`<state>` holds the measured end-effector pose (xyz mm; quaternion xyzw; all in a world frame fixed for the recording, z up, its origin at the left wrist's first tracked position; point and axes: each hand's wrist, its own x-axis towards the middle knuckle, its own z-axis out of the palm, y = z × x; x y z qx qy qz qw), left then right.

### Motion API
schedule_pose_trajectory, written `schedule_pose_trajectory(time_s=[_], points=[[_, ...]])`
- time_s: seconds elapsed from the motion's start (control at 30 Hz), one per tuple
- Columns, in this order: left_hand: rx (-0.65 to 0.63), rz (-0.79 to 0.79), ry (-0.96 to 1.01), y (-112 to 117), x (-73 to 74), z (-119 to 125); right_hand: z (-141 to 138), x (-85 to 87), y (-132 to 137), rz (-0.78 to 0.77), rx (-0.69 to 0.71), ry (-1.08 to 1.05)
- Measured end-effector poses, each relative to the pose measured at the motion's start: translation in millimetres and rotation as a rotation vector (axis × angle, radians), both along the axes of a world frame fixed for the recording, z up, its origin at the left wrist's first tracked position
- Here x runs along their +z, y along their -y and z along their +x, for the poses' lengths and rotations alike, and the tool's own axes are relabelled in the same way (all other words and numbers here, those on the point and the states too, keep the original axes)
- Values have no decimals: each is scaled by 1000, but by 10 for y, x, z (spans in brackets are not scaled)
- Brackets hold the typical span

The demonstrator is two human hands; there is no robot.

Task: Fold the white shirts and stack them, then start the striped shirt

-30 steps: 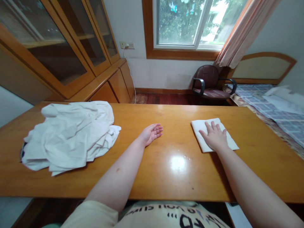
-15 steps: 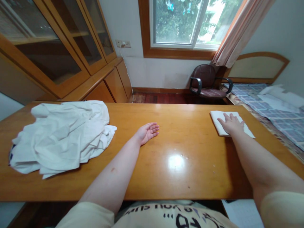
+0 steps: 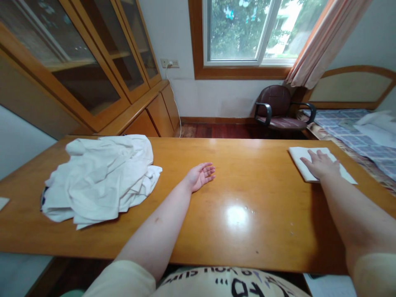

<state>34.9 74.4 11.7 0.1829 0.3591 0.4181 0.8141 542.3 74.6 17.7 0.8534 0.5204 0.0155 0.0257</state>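
My left hand (image 3: 201, 176) rests on its side near the middle of the wooden table (image 3: 260, 173), palm facing right and fingers loosely apart, with nothing in it. At the far right, my right hand (image 3: 322, 164) lies flat with spread fingers on top of a folded white cloth (image 3: 305, 167). The cloth is a neat, flat stack near the table's right end, partly covered by that hand. A loose, crumpled heap of white fabric (image 3: 105, 177) lies to the left of my left forearm, with a bit of dark material showing at its left edge.
A glass-door cabinet (image 3: 93, 90) stands behind the table at left. Beyond the far edge are a brown armchair (image 3: 275, 103) and a bed (image 3: 349, 128) at right. A white corner (image 3: 3, 203) of something shows at the left edge. Small droplets or specks dot the tabletop.
The view has turned a little to the left, so everything appears shifted right. Both hands keep their places on the table and on the folded cloth.
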Motion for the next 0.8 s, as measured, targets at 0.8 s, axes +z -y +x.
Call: schedule_pose_trajectory(time_s=[0.8], points=[[91,333,-436,231,27,124,-2524,-154,381,430,276,-768]])
